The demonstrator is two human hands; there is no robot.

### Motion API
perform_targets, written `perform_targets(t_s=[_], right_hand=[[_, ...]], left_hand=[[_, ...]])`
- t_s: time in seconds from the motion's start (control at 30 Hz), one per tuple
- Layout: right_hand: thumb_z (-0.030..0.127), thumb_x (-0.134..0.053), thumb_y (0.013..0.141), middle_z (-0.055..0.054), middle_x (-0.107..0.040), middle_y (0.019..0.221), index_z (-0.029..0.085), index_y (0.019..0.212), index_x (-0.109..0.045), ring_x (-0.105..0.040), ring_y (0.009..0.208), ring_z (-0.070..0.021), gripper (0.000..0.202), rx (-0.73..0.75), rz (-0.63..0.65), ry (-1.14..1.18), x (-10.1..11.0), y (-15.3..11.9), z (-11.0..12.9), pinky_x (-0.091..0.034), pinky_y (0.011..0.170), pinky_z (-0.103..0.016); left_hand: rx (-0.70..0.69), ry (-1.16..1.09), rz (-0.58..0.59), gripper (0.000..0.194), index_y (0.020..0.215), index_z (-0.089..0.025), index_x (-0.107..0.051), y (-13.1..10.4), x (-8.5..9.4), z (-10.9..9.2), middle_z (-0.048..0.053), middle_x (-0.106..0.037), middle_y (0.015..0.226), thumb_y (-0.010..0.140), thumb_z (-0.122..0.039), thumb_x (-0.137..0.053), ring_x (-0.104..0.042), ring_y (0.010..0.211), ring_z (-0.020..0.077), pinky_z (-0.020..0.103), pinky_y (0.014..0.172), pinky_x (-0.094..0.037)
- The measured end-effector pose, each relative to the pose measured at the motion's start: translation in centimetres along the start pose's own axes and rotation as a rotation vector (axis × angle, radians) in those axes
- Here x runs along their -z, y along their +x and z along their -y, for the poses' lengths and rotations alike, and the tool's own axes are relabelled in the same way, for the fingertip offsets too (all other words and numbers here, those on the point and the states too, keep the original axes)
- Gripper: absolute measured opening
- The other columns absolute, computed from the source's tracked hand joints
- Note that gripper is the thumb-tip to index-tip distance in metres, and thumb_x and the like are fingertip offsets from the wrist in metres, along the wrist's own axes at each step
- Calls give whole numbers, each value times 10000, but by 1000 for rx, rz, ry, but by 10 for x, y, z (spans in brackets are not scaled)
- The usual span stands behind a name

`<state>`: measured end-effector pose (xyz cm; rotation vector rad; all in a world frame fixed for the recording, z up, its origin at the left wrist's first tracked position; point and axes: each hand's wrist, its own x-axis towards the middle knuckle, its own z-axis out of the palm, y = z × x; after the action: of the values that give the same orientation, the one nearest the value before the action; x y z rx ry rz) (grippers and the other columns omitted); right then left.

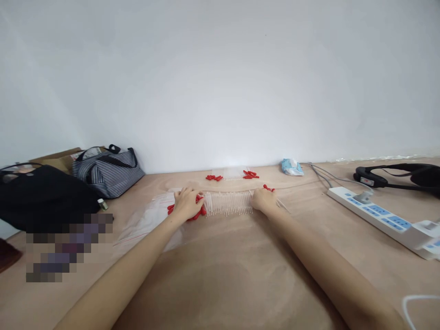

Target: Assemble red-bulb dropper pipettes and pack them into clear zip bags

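A row of thin white sticks with small knobbed ends lies side by side on the brown tabletop between my hands. My left hand rests at the row's left end, fingers spread over several glossy red elongated pieces. At the right end, my right hand is closed, its fingertips hidden behind the knuckles; what it grips cannot be made out. Red pieces show just beyond it, and a few loose thin sticks poke out on its right.
Clear plastic bags lie left of my left hand. Farther back are another pale row, red pieces and a blue tissue pack. A power strip and black headset lie right; a striped bag stands left.
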<state>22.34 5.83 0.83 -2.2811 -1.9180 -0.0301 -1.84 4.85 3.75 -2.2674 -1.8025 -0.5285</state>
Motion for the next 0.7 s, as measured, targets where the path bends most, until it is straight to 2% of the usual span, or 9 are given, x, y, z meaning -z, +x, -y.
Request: perform_targets(t_s=[0.2,0.3,0.37,0.43,0.47,0.5,0.57,0.63,0.7], right_hand=[[81,-460,691,-167,-645,842,114,777,-647,-594,783,-245,209,22,-5,-33,3,-2,9,-256,749,-404],[74,-428,717,-168,-641,821,102,782,-638,-591,773,-245,222,33,-33,-40,6,-7,9,-262,747,-400],[74,-377,754,-189,-624,868,82,851,-617,-575,822,-258,258,46,-70,-43,10,-12,7,-269,751,-396],[79,-324,788,-218,-586,952,51,953,-565,-539,899,-274,293,78,-133,-42,13,-18,4,-280,756,-389],[77,-304,798,-224,-567,980,41,979,-538,-522,921,-277,298,117,-163,-36,14,-22,1,-288,756,-383],[78,-289,807,-218,-559,983,42,979,-521,-513,920,-271,292,174,-185,-18,13,-26,-2,-298,754,-376],[98,-271,829,-173,-569,932,72,933,-508,-514,863,-239,260,331,-198,67,9,-34,-11,-324,744,-354],[130,-264,850,-124,-572,884,106,904,-494,-510,812,-204,237,490,-186,210,1,-44,-20,-352,730,-325],[138,-272,853,-105,-561,911,121,959,-476,-501,822,-182,230,619,-194,347,-7,-54,-28,-375,729,-302]], left_hand=[[-20,-35,25,79,625,-176,-602,18,-9,2,76,-598,760,666,-244,-607,-503,875,303,457,752,-326],[-40,-80,-43,60,693,-165,-578,17,-3,-2,81,-587,839,719,-215,-559,-494,919,284,437,775,-346],[-70,-125,-91,80,791,-160,-553,10,3,-7,73,-576,882,777,-211,-493,-513,902,232,379,778,-380],[-114,-241,-118,106,860,-162,-515,-2,8,-14,48,-576,865,821,-212,-430,-546,815,171,309,741,-420],[-146,-378,-120,106,866,-161,-502,-11,9,-18,39,-582,837,827,-213,-418,-558,771,157,293,717,-435],[-172,-519,-88,100,865,-162,-494,-21,9,-22,30,-591,813,827,-217,-419,-568,740,149,286,699,-446],[-246,-723,51,112,896,-157,-492,-41,6,-28,36,-608,823,825,-204,-420,-584,760,142,275,704,-461],[-328,-816,188,140,928,-160,-508,-59,2,-30,48,-617,894,821,-180,-421,-586,831,143,277,742,-464],[-401,-806,255,158,929,-173,-532,-71,-2,-29,45,-621,930,810,-158,-429,-580,869,146,290,778,-456]])
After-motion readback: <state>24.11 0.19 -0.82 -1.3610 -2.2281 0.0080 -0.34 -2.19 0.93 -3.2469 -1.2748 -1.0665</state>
